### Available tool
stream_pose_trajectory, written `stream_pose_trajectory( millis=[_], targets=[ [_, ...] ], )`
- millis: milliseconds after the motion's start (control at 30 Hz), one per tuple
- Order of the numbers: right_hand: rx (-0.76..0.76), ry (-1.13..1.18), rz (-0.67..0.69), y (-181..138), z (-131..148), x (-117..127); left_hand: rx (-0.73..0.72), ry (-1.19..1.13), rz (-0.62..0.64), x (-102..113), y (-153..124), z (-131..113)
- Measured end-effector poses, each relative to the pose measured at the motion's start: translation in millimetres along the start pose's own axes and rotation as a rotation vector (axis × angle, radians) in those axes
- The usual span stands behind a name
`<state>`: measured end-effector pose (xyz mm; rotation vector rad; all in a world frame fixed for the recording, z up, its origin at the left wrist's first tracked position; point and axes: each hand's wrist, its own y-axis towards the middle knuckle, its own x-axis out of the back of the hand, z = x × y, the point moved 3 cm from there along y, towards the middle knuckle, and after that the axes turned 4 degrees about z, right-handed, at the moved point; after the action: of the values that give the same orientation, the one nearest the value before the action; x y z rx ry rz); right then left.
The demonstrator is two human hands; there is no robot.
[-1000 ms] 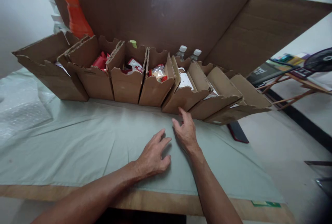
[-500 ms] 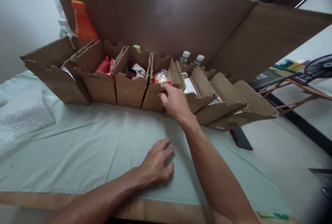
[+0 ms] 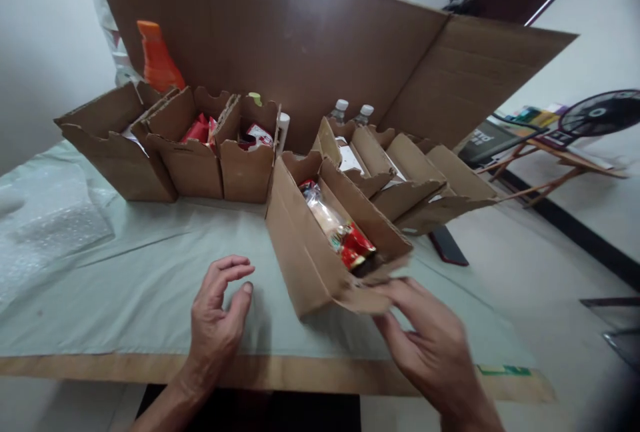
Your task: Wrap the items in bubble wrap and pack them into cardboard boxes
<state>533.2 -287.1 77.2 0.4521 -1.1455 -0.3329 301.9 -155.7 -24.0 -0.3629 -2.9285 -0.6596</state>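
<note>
My right hand (image 3: 425, 332) pinches the front edge of a cardboard box (image 3: 305, 252), which sits forward of the row at an angle. Inside that box lies a food packet (image 3: 333, 222) in clear, red and gold wrapping. To the left of the box, my left hand (image 3: 220, 315) hovers over the cloth with fingers apart, touching nothing. Behind stand the other cardboard boxes: one with a red packet (image 3: 199, 131), one with a red and white packet (image 3: 260, 137), and others to the right with white items (image 3: 349, 156) inside.
A tall cardboard panel (image 3: 300, 39) stands behind the row. An orange bottle (image 3: 160, 59) and two white-capped bottles (image 3: 340, 111) are at the back. Bubble wrap (image 3: 55, 219) lies on the left of the green cloth (image 3: 150, 285). A dark phone-like slab (image 3: 449, 245) lies at the right.
The box with the food packet has come out of the row toward me, pulled by my right hand. My left hand has shifted left and lifted. A white cylinder now shows in the gap.
</note>
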Motion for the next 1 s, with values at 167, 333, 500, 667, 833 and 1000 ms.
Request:
stream_pose_trajectory(
  millis=[167,333,500,667,833,1000],
  targets=[
    [-0.66,-0.176,-0.493,-117.8,-27.0,33.6,0.109,-0.103,0.111,-8.5,25.6,1.1],
    [-0.743,0.101,-0.309,-164.9,-29.6,-8.8,0.147,-0.314,0.505,-46.7,43.4,-8.4],
    [-0.648,-0.011,-0.335,-143.3,-29.8,-37.5,0.211,-0.337,0.475,-52.1,21.8,-6.2],
    [-0.263,-0.097,-0.244,-94.0,-31.2,-48.8,0.209,-0.13,0.236,-15.7,21.1,6.4],
    [-0.253,0.008,-0.27,-40.1,-51.6,-65.3,0.175,-0.185,0.097,0.1,50.3,16.2],
    [-0.384,0.333,-0.153,-0.1,-80.7,-98.0,0.168,-0.186,0.042,-6.7,72.7,41.6]
  ],
)
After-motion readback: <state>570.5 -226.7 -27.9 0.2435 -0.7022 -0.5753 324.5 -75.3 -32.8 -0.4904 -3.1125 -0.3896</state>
